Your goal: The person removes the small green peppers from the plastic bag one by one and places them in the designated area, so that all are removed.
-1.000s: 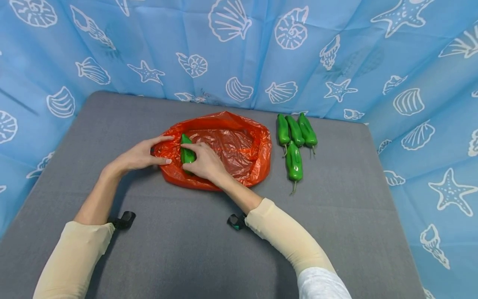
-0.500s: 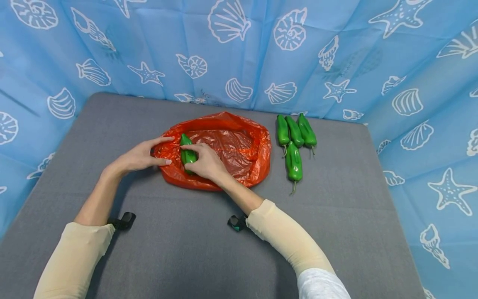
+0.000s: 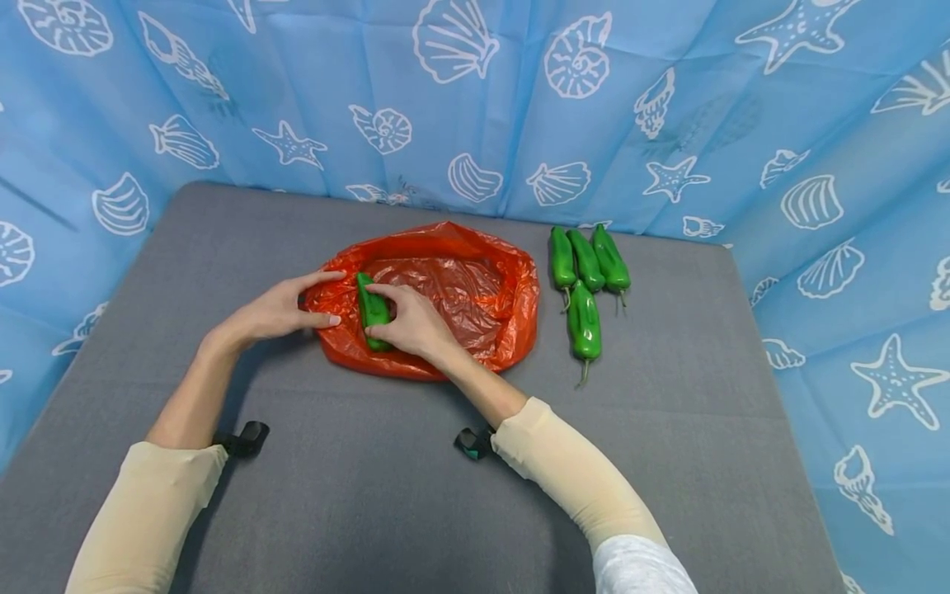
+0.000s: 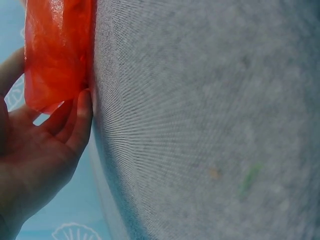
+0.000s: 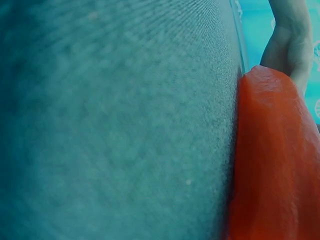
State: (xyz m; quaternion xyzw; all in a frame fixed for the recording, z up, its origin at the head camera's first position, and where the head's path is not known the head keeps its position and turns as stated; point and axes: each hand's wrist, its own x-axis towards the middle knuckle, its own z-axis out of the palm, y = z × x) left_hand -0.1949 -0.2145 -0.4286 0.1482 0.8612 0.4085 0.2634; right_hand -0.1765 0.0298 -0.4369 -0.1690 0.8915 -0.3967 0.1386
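A red plastic bag lies with its mouth spread wide and its rim folded outward. Within its left end, my right hand pinches a green pepper between thumb and fingers, the pepper pointing away from me. My left hand holds the bag's left end, thumb and forefinger over the rim. From the left wrist, the bag appears between the thumb side and the other fingers of that hand. Only the bag's outer side shows in the right wrist view; the right hand is hidden there.
Right of the bag, three green peppers lie side by side, with another pepper nearer to me. Everything rests on a grey cloth-covered table. A blue curtain with white shells hangs along the back and sides.
The pepper in my right hand has shifted slightly toward me within the bag. My left hand and the loose peppers have stayed put.
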